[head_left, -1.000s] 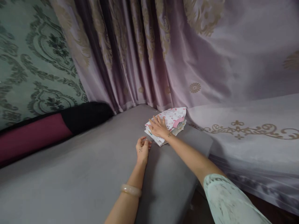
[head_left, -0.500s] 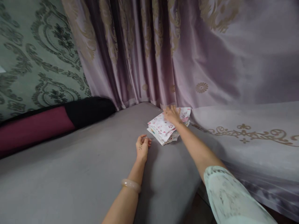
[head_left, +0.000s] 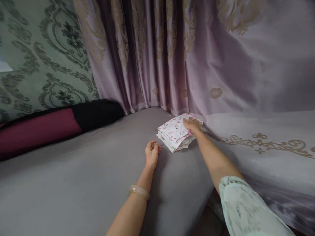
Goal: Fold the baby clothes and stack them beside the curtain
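A stack of folded white cloths, the top one printed with pink and red flowers and hearts, lies near the far corner of a grey-covered bed. My right hand grips the stack's right side, its thumb on the printed top and its other fingers partly hidden at the far edge. Just left of the stack's near corner, my left hand rests by the grey cover, apart from the cloths. Its fingers are loosely curled, with nothing visible in them. A pale bangle circles the left wrist.
Purple curtains with gold patterns hang behind and to the right of the bed. A long black and maroon cushion-like piece runs along the green patterned wall. The bed's edge drops off at lower right.
My right hand has slid from the top of the stack to its right side and taken hold there. My left hand stays beside the stack. The view has shifted slightly left.
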Motion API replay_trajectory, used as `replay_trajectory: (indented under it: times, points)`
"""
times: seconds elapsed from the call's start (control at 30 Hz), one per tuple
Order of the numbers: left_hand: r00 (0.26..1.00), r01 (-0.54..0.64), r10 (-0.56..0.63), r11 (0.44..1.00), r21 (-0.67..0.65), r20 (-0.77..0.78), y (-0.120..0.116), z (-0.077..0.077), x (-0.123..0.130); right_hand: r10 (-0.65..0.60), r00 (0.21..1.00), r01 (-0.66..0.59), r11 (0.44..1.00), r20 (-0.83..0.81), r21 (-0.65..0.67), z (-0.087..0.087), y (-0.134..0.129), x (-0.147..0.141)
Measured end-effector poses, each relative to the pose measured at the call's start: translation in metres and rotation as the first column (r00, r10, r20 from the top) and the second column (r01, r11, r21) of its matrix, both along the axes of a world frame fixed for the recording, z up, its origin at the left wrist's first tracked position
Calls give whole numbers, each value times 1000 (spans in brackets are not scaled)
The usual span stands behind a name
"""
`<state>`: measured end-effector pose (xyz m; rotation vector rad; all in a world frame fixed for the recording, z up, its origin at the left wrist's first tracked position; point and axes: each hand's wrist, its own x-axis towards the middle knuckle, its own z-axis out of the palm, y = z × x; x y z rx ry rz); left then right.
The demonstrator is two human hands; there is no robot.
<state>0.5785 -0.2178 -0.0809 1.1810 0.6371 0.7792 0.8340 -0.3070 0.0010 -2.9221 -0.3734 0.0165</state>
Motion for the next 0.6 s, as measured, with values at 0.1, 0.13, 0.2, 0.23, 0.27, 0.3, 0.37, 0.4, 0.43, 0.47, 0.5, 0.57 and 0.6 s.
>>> replay_trajectory:
  times: [0.1, 0.13, 0.2, 0.23, 0.27, 0.3, 0.37, 0.4, 0.43, 0.47, 0.5, 0.57, 0.6]
  points:
    - [1000, 0, 0, 1000, -6, 1, -1, 0, 2, 15, 999, -14, 1000, 45, -27, 6, 2, -7]
    - [1000, -1, 1, 1000, -11, 1, -2, 1, 4, 41, 996, -38, 998, 85, -40, 7, 4, -12]
    - [1000, -11, 11, 1000, -28, -8, -2, 1, 7, 159, 967, -148, 987, 199, -68, 8, 10, -27]
    - [1000, -12, 11, 999, -32, -7, -3, 1, 8, 250, 939, -235, 968, 237, -91, 6, 15, -36]
    - [1000, -13, 13, 999, -34, -11, -3, 0, 10, 354, 901, -336, 935, 252, -112, 4, 19, -46]
    - [1000, -12, 11, 999, -38, -22, -3, -1, 12, 447, 865, -427, 894, 226, -137, 1, 23, -55]
    - [1000, -5, 4, 1000, -29, -29, -1, -6, 17, 591, 785, -561, 806, 186, -189, -10, 29, -70]
    - [999, -7, 6, 1000, -22, -40, 0, -9, 19, 614, 770, -579, 787, 176, -212, -17, 31, -74]
    - [999, -3, 3, 1000, -5, -48, 1, -12, 21, 618, 767, -580, 783, 172, -227, -25, 33, -76]
    - [999, 14, -14, 1000, 3, -52, 3, -15, 23, 617, 769, -578, 783, 168, -228, -33, 35, -76]
    - [998, 28, -27, 1000, 4, -51, 5, -19, 25, 629, 760, -592, 774, 163, -224, -42, 38, -73]
    - [997, 61, -62, 998, -21, -56, 11, -24, 28, 632, 754, -602, 774, 177, -198, -57, 46, -64]
    - [995, 87, -89, 995, -39, -46, 14, -26, 28, 641, 745, -619, 768, 183, -165, -63, 51, -59]
